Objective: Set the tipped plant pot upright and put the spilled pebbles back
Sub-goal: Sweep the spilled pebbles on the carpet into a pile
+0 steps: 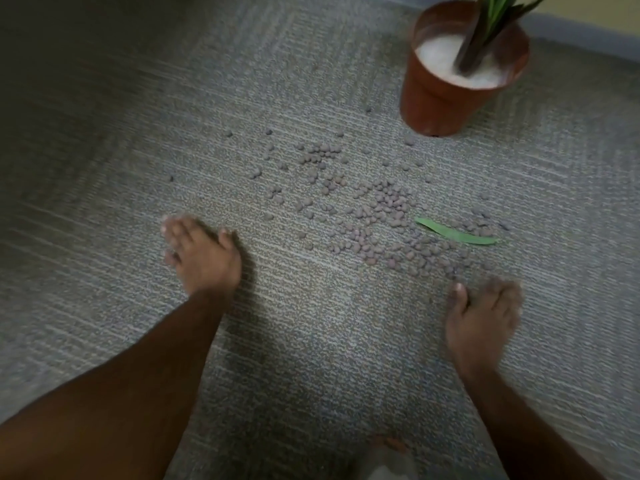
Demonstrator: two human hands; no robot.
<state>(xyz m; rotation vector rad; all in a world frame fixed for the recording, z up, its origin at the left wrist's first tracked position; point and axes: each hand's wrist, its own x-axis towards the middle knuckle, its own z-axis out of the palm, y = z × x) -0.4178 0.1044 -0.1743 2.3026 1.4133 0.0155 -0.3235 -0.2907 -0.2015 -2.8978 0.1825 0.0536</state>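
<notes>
Right hand [483, 318] flat on carpet [104, 168], fingers spread, empty; densest pebbles [384, 216] touching its fingertips. Left hand [204, 252] also spread, set farther off. Pot [450, 81] upright, far right beyond scatter

Carpeted indoor room, likely office or home
Grey ribbed carpet tiles [138, 168] throughout, pale wall with skirting [588, 32] far right, potted plant [460, 74] beside it

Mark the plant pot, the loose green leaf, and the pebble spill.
plant pot [434, 98], head view, front outer wall.
loose green leaf [457, 233], head view, mid-blade.
pebble spill [388, 206], head view, densest cluster.
</notes>
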